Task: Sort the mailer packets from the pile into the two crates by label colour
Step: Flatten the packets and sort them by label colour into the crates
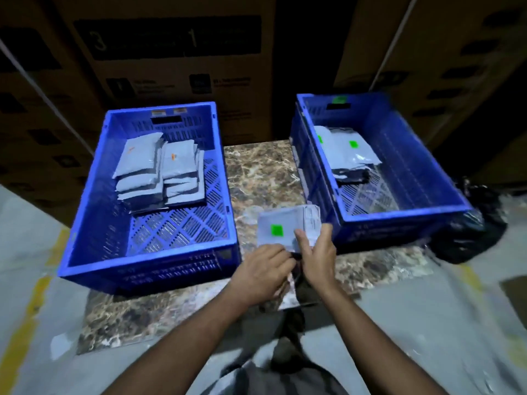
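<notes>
A grey mailer packet [281,223] with a green label is held above the marble slab between the two blue crates. My right hand [316,252] grips its right edge, thumb on top. My left hand [263,269] pinches the lower edge of the packets below it; a small remnant of the pile [286,295] shows under both hands. The left crate [94,218] holds two stacks of grey packets [159,172] with orange labels. The right crate [405,166] holds a stack of packets [346,152] with green labels.
The marble slab [256,172] lies on a grey floor with yellow lines. Large cardboard boxes [171,58] stand behind the crates. A black plastic bag [467,232] sits right of the right crate. Clear plastic wrap lies at the far right.
</notes>
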`<state>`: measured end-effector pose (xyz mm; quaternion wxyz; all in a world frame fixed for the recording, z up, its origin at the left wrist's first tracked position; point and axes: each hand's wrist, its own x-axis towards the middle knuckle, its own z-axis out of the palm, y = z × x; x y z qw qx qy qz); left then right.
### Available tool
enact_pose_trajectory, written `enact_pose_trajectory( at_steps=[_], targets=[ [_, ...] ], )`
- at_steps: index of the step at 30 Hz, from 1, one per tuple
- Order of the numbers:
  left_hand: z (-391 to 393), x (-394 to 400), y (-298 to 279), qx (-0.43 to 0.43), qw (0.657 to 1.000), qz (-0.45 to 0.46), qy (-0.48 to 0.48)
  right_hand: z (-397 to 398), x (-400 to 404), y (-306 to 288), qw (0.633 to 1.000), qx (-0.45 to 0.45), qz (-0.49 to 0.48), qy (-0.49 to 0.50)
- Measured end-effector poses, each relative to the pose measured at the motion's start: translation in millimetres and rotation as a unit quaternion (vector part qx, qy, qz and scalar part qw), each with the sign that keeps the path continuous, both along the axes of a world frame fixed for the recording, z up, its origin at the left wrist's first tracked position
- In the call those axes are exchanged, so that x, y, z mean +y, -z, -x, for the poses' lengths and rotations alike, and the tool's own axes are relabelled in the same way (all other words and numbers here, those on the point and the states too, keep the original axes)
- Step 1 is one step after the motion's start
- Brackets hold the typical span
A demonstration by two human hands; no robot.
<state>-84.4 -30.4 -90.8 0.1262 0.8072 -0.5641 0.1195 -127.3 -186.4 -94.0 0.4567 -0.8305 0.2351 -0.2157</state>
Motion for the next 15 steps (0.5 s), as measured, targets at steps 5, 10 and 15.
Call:
enact_pose_trajectory(
  at_steps=[5,10,15],
  targets=[
    [39.4,15.4,46.2,0.129,0.985,0.021,-0.110,69.6,-29.3,33.5,0.986,0.085,-0.137,0.038],
    [49.7,31.8,89.2,0.223,0.940,-0.172,-0.194,79.8,-63.0,81.1,0.944,0.149,-0.294,0.013],
    [58.2,32.4,98.8,0.233,0.925,-0.206,-0.219,73.0,-90.7,77.2,0.957,0.254,-0.129,0.047]
  ],
)
